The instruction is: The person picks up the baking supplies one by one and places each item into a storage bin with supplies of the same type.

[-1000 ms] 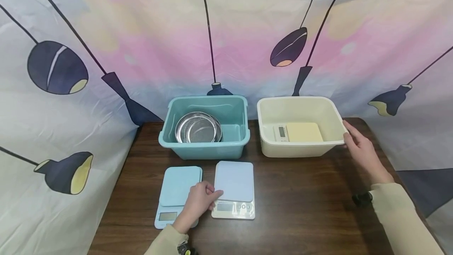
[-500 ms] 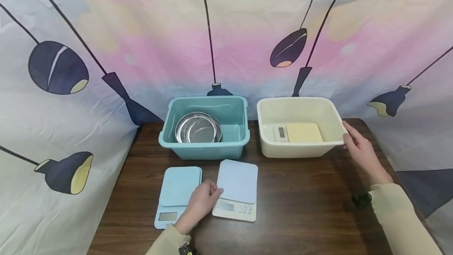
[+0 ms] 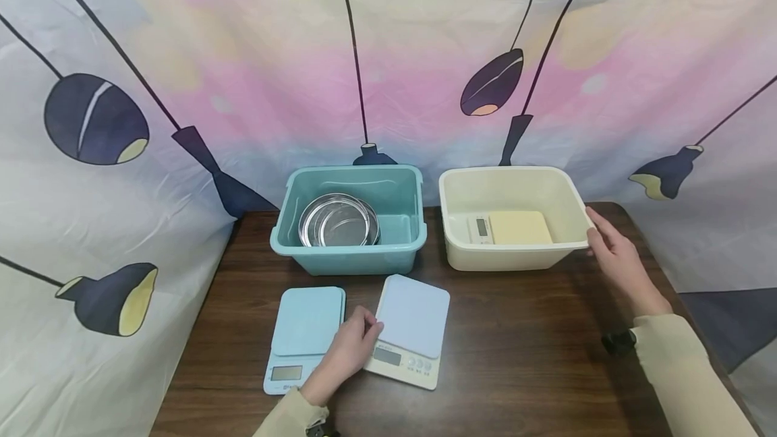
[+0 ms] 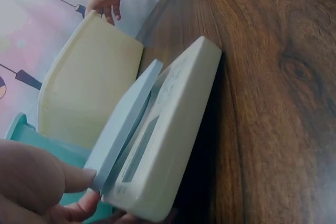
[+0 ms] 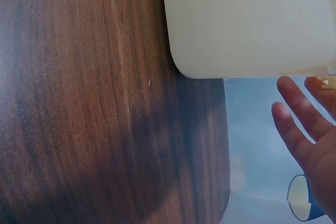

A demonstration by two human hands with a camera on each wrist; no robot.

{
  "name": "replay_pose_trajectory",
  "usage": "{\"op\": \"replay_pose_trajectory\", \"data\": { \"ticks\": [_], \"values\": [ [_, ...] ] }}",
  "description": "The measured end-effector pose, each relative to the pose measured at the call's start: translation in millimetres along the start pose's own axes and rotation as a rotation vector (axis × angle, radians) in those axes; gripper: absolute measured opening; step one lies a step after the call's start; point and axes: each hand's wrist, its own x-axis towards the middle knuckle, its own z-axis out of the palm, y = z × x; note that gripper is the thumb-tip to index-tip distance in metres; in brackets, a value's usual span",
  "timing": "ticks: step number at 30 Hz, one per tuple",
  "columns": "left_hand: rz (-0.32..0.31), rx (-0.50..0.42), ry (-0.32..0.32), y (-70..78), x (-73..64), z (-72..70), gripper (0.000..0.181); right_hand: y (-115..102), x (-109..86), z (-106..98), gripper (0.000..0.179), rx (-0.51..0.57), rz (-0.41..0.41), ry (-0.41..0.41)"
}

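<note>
My left hand [image 3: 355, 342] pinches the left edge of a white kitchen scale [image 3: 413, 319], thumb on the pale platform's rim and fingers below. The scale sits turned at an angle, and the left wrist view shows a dark shadow under its edge. Just to the left lies a light blue kitchen scale [image 3: 309, 322], partly behind that hand. My right hand [image 3: 622, 261] touches the right rim of a cream basin [image 3: 504, 258], fingers extended. In the right wrist view, fingers [image 5: 299, 111] stand straight beside the basin's outer wall. Inside that basin lies a scale with a yellow platform [image 3: 519, 228].
A teal basin [image 3: 352, 261] stands left of the cream one and holds round metal dishes [image 3: 340, 221]. Both basins are near the back edge of the dark wooden table [image 3: 510, 342]. A patterned cloth [image 3: 388, 52] hangs behind.
The white scale has turned clockwise and shifted a little to the right, with my left hand pinching its edge. My right hand stays at the cream basin's rim.
</note>
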Motion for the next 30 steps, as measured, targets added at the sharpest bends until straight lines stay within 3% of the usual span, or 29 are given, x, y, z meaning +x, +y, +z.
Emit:
{"op": "replay_pose_trajectory", "data": {
  "ticks": [5,9,12,16,22,30],
  "values": [
    [0.004,-0.141,-0.134,-5.5,1.0,-2.1,0.028,-2,-0.1,0,0.053,0.015,0.004,-0.008],
    [0.001,-0.313,-0.268,-11.5,-0.4,-4.7,0.058,-1,-0.2,0,0.053,0.024,0.004,-0.004],
    [-0.02,-0.381,-0.322,-14.6,-2.2,-5.9,0.078,-1,-0.4,0,0.053,0.024,0.008,-0.002],
    [-0.054,-0.424,-0.348,-17.6,-3.7,-5.6,0.082,0,-1.1,0,0.053,0.021,0.018,-0.003],
    [-0.127,-0.593,-0.382,-22.2,-7.3,-3.5,0.078,1,-1.5,2,0.052,0.03,0.016,-0.006],
    [-0.098,-0.615,-0.319,-25.2,-5.0,-4.0,0.062,-1,-1.7,0,0.053,0.028,0.028,0.0]
  ]
}}
